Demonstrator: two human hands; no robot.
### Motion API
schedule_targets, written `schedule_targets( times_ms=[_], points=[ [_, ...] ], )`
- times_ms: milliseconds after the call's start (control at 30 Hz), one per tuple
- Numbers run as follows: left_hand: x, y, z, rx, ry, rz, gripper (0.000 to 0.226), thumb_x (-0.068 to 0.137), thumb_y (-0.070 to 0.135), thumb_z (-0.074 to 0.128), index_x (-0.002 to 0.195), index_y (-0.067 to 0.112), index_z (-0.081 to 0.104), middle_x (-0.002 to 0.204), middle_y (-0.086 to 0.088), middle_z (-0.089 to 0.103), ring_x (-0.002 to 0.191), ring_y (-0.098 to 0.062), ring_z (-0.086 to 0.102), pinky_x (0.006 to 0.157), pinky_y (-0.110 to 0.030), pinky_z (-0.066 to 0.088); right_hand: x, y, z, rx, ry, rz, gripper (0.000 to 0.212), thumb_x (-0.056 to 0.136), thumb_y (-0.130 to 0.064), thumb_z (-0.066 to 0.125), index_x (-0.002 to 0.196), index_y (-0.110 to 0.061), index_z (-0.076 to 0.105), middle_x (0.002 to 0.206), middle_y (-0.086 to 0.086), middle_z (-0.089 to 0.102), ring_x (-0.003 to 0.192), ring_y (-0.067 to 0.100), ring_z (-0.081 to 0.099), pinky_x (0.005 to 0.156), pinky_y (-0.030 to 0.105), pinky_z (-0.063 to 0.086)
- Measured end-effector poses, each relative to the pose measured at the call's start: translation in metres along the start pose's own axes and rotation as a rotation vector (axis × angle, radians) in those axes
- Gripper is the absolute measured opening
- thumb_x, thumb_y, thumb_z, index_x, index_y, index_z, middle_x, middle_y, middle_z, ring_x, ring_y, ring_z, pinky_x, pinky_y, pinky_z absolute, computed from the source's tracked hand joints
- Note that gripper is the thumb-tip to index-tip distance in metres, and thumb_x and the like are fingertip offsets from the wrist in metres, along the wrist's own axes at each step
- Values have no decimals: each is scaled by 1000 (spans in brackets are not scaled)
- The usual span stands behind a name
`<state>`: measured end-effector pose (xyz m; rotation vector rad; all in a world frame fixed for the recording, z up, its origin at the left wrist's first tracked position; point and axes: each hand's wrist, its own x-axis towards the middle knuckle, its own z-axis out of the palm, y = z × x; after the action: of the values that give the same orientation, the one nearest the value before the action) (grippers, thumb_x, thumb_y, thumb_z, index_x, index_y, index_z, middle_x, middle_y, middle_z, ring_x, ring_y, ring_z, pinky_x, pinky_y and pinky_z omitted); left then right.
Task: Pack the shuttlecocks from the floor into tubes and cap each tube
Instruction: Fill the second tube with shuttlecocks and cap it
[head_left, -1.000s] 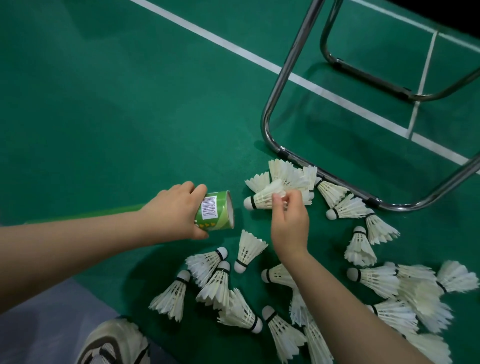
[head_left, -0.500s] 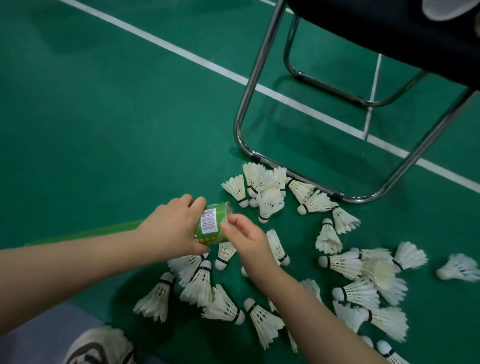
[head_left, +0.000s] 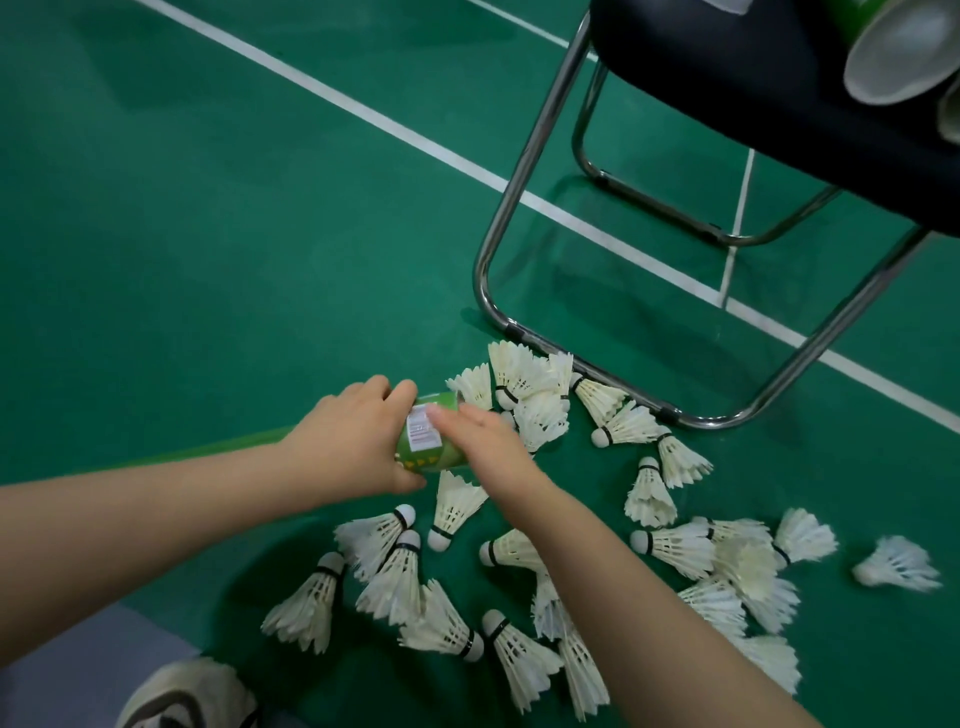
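My left hand (head_left: 345, 447) grips a green shuttlecock tube (head_left: 434, 454) just behind its open end, holding it low over the floor. The rest of the tube runs back under my left forearm. Stretched flat, my right hand (head_left: 483, 441) lies over the tube's mouth and hides the opening; I see nothing in its fingers. Several white feather shuttlecocks (head_left: 457, 506) lie scattered on the green floor below and to the right of my hands. A tight cluster of shuttlecocks (head_left: 524, 387) sits just beyond the tube's mouth.
A chair with a chrome tube frame (head_left: 496, 249) and dark seat (head_left: 753, 104) stands at the upper right, its floor rail touching the shuttlecocks. An open tube (head_left: 893, 52) lies on the seat. White court lines (head_left: 363, 114) cross the floor. My shoe (head_left: 192, 696) is at the bottom left.
My right hand picked a shuttlecock from the cluster, carried it left to the tube's mouth, and now lies flat over the opening. The shuttlecock is no longer visible. The view tilted upward.
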<state>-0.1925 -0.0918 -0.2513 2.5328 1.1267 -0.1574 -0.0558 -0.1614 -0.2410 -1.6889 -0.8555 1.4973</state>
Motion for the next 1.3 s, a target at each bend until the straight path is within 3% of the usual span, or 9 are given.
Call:
schedule_targets(
  times_ms=[167, 267, 433, 567, 800, 967, 1133, 1233, 1300],
  points=[
    [17, -6, -1, 10, -5, -40, 63, 63, 59, 67, 105, 22, 37, 93, 1, 44, 84, -18, 47, 73, -35, 48, 28, 2, -30, -230, 366, -29, 24, 93, -30, 46, 92, -18, 67, 90, -1, 68, 83, 16, 60, 73, 31, 47],
    [21, -10, 0, 21, -15, -57, 63, 64, 60, 67, 104, 21, 38, 93, 1, 44, 83, -18, 47, 72, -35, 48, 45, 16, -42, -472, 376, 20, 22, 92, -23, 46, 108, -20, 61, 102, -3, 63, 79, 13, 56, 62, 26, 42],
    [30, -16, 4, 35, -35, -90, 63, 64, 60, 67, 104, 20, 37, 94, 0, 44, 86, -21, 47, 75, -37, 48, 79, 37, -38, -983, 346, -56, 47, 86, -14, 53, 132, -17, 43, 131, 4, 48, 115, 22, 47, 93, 35, 43],
    [40, -21, 3, 14, -25, -107, 62, 64, 58, 68, 102, 19, 38, 93, -1, 45, 86, -21, 48, 73, -36, 47, 102, 29, -36, -1200, 343, -201, 59, 83, -8, 56, 137, -17, 33, 144, 7, 31, 126, 27, 34, 95, 36, 39],
    [52, -25, 4, 2, -36, -127, 61, 64, 57, 68, 100, 19, 37, 92, -1, 44, 84, -21, 47, 72, -36, 47, 119, 30, -35, -1584, 323, -205, 38, 82, -7, 49, 118, -18, 46, 125, 4, 51, 126, 27, 36, 111, 48, 14],
    [54, -29, 7, 12, -48, -128, 61, 64, 59, 67, 100, 19, 36, 93, -2, 44, 84, -21, 48, 71, -36, 46, 109, 33, -46, -1492, 364, -131, 18, 85, -10, 50, 101, -16, 53, 103, 3, 61, 112, 27, 46, 113, 47, 7],
    [51, -30, 8, 34, -58, -122, 62, 64, 61, 67, 98, 20, 35, 92, -1, 44, 84, -20, 47, 69, -35, 45, 91, 30, -54, -1030, 549, -151, 10, 95, -28, 45, 87, -23, 49, 79, -6, 55, 91, 19, 53, 112, 39, 10],
    [48, -28, 7, 35, -53, -117, 63, 64, 61, 67, 100, 20, 35, 91, 0, 43, 83, -20, 46, 69, -34, 45, 79, 32, -49, -733, 661, -217, 14, 96, -27, 44, 83, -21, 45, 65, -9, 48, 68, 11, 48, 106, 40, 25],
    [47, -27, 7, 36, -50, -115, 63, 64, 61, 67, 101, 20, 35, 91, 0, 42, 83, -20, 46, 70, -34, 45, 73, 31, -42, -474, 750, -299, 16, 96, -26, 42, 81, -19, 43, 62, -9, 45, 61, 11, 43, 85, 41, 41]
  ],
)
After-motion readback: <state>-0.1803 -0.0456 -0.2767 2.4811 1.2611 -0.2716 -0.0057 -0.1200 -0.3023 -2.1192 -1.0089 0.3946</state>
